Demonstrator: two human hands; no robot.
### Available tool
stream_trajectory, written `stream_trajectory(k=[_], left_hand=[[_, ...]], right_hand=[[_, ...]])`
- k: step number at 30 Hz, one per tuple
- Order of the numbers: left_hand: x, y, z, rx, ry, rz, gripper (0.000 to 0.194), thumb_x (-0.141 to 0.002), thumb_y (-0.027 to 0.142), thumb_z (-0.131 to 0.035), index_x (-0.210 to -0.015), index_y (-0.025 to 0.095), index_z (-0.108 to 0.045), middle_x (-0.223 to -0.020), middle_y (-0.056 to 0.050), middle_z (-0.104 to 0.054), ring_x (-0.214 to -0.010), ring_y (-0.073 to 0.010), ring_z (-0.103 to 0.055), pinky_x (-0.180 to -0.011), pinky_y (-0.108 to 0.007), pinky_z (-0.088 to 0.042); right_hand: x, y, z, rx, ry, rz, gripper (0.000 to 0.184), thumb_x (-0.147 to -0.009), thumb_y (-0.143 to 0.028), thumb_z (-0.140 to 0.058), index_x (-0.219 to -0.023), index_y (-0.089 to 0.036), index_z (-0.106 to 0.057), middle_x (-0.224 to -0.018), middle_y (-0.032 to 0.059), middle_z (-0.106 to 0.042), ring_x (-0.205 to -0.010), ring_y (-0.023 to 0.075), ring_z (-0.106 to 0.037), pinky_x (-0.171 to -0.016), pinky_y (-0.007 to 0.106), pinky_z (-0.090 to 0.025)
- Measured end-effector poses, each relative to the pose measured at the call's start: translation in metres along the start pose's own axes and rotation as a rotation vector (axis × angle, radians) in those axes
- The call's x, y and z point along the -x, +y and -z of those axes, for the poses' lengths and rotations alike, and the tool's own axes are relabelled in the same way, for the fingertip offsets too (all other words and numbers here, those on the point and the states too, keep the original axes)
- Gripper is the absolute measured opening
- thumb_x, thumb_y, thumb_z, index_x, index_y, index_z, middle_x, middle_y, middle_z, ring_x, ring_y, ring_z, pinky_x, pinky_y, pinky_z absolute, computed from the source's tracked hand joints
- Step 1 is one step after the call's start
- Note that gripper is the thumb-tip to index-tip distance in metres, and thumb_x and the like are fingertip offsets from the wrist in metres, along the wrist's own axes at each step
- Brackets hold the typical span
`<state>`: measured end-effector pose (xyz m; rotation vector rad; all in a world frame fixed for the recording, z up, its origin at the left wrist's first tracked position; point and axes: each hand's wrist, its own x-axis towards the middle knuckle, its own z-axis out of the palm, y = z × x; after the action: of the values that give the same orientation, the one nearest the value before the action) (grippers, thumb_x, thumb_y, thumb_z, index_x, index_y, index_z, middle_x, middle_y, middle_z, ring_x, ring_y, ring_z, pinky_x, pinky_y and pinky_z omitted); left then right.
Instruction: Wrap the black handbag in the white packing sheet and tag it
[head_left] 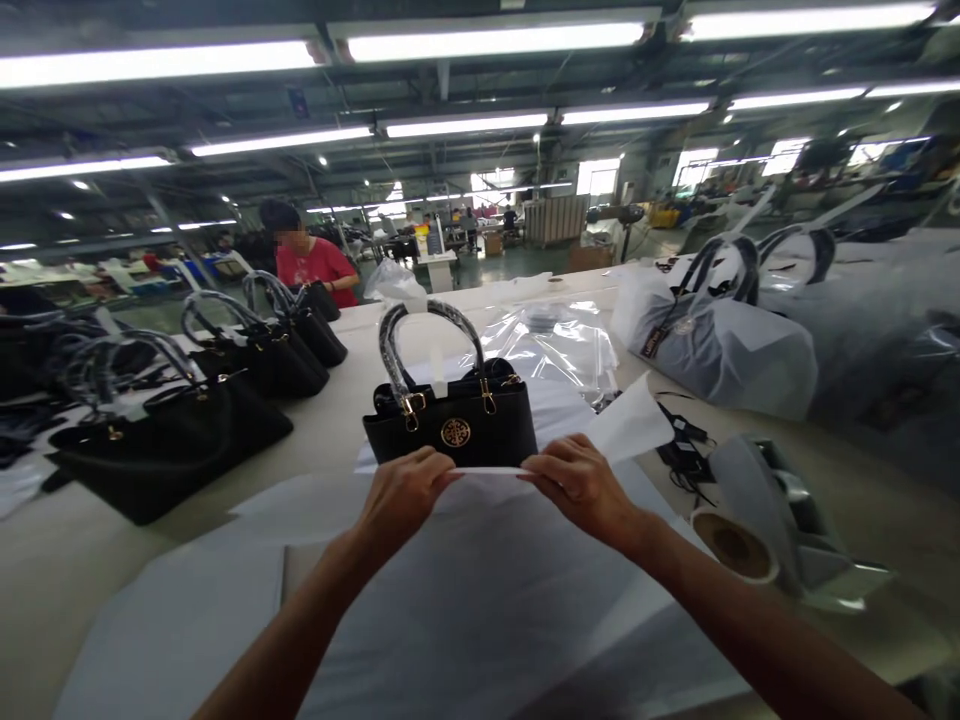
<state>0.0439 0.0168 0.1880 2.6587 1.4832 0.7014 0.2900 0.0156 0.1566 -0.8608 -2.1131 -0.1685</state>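
A black handbag [450, 425] with a gold round emblem and wrapped handles stands upright on the table in front of me. My left hand [401, 495] and my right hand [581, 485] both pinch the top edge of a white sheet [480, 590] held just in front of the bag's base. The sheet spreads down toward me over the table. A corner of white paper [630, 420] sticks up to the right of the bag.
Several black handbags [169, 440] line the table's left side. Bags wrapped in white covers [720, 345] lie at the right. A tape roll [735, 545] sits near my right arm, with clear plastic bags [555, 350] behind. A person in a red shirt [311, 265] works at the far left.
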Motion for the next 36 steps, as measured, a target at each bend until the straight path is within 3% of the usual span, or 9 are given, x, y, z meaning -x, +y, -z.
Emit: stream_trajectory(k=[6, 14, 18, 21, 24, 27, 29, 33, 36], left_hand=[[-0.016, -0.011, 0.016, -0.177, 0.210, -0.099, 0.033, -0.093, 0.036, -0.040, -0.079, 0.020, -0.065, -0.073, -0.001, -0.065, -0.069, -0.0148, -0.058, -0.067, -0.027, -0.041], [-0.020, -0.013, 0.015, -0.171, 0.211, -0.031, 0.033, -0.091, 0.039, -0.044, -0.072, 0.020, -0.062, -0.071, 0.000, -0.064, -0.069, -0.0127, -0.059, -0.063, -0.024, -0.039], [-0.018, -0.013, 0.020, -0.111, 0.215, -0.047, 0.035, -0.091, 0.042, -0.044, -0.070, 0.020, -0.061, -0.066, 0.001, -0.062, -0.065, -0.0122, -0.058, -0.061, -0.023, -0.040], [-0.033, -0.014, 0.037, -0.056, 0.424, -0.078, 0.028, -0.087, 0.043, -0.050, -0.095, 0.019, -0.061, -0.087, -0.004, -0.065, -0.085, -0.0180, -0.060, -0.078, -0.028, -0.047], [-0.072, -0.018, 0.061, -0.117, 0.674, 0.012, 0.060, -0.077, 0.037, -0.064, -0.128, 0.016, -0.042, -0.129, -0.014, -0.050, -0.122, -0.0282, -0.043, -0.104, -0.042, -0.035], [-0.122, -0.024, 0.078, -0.195, 0.591, 0.096, 0.086, -0.066, 0.029, -0.073, -0.139, 0.018, -0.027, -0.144, -0.015, -0.034, -0.134, -0.0334, -0.026, -0.108, -0.049, -0.027], [-0.150, -0.028, 0.081, -0.230, 0.500, 0.159, 0.090, -0.065, 0.025, -0.073, -0.141, 0.020, -0.026, -0.141, -0.015, -0.039, -0.132, -0.0356, -0.030, -0.105, -0.052, -0.029], [-0.182, -0.028, 0.074, -0.151, 0.295, 0.362, 0.057, -0.067, 0.030, -0.072, -0.119, 0.015, -0.056, -0.103, -0.014, -0.065, -0.101, -0.0344, -0.058, -0.086, -0.046, -0.045], [-0.188, -0.021, 0.070, -0.019, 0.331, 0.392, 0.041, -0.068, 0.036, -0.070, -0.101, 0.012, -0.066, -0.086, -0.010, -0.068, -0.083, -0.0263, -0.062, -0.073, -0.036, -0.047]], right_hand=[[-0.021, 0.004, 0.001, 0.034, 0.036, -0.037, 0.029, -0.091, -0.037, -0.051, -0.072, -0.018, -0.062, -0.070, 0.0016, -0.059, -0.068, 0.0128, -0.053, -0.072, 0.029, -0.035], [-0.036, 0.008, 0.001, -0.057, -0.070, -0.068, 0.028, -0.091, -0.039, -0.050, -0.074, -0.019, -0.060, -0.075, 0.0009, -0.061, -0.072, 0.0117, -0.056, -0.072, 0.027, -0.035], [-0.042, 0.009, 0.000, 0.012, -0.041, -0.054, 0.032, -0.093, -0.038, -0.046, -0.072, -0.018, -0.061, -0.072, 0.0017, -0.062, -0.069, 0.0119, -0.056, -0.071, 0.027, -0.035], [-0.045, 0.009, -0.004, 0.045, -0.034, -0.007, 0.032, -0.094, -0.038, -0.045, -0.073, -0.018, -0.060, -0.071, 0.0019, -0.062, -0.068, 0.0123, -0.055, -0.071, 0.027, -0.036], [-0.045, 0.009, -0.006, 0.034, -0.044, 0.031, 0.029, -0.095, -0.035, -0.045, -0.076, -0.018, -0.060, -0.071, 0.0018, -0.062, -0.067, 0.0120, -0.055, -0.071, 0.026, -0.037], [-0.044, 0.006, -0.006, 0.041, -0.036, 0.069, 0.024, -0.095, -0.031, -0.044, -0.084, -0.018, -0.062, -0.073, 0.0020, -0.064, -0.069, 0.0121, -0.056, -0.072, 0.027, -0.038], [-0.041, 0.004, -0.005, 0.061, -0.024, 0.095, 0.021, -0.095, -0.029, -0.045, -0.087, -0.019, -0.062, -0.073, 0.0021, -0.064, -0.069, 0.0125, -0.056, -0.071, 0.027, -0.038], [-0.033, 0.002, -0.001, 0.086, -0.038, 0.130, 0.019, -0.094, -0.027, -0.046, -0.088, -0.018, -0.062, -0.071, 0.0019, -0.063, -0.067, 0.0125, -0.056, -0.070, 0.027, -0.039], [-0.028, 0.004, 0.004, 0.102, -0.060, 0.146, 0.019, -0.095, -0.028, -0.045, -0.090, -0.018, -0.061, -0.070, 0.0011, -0.062, -0.066, 0.0119, -0.055, -0.069, 0.028, -0.038]])
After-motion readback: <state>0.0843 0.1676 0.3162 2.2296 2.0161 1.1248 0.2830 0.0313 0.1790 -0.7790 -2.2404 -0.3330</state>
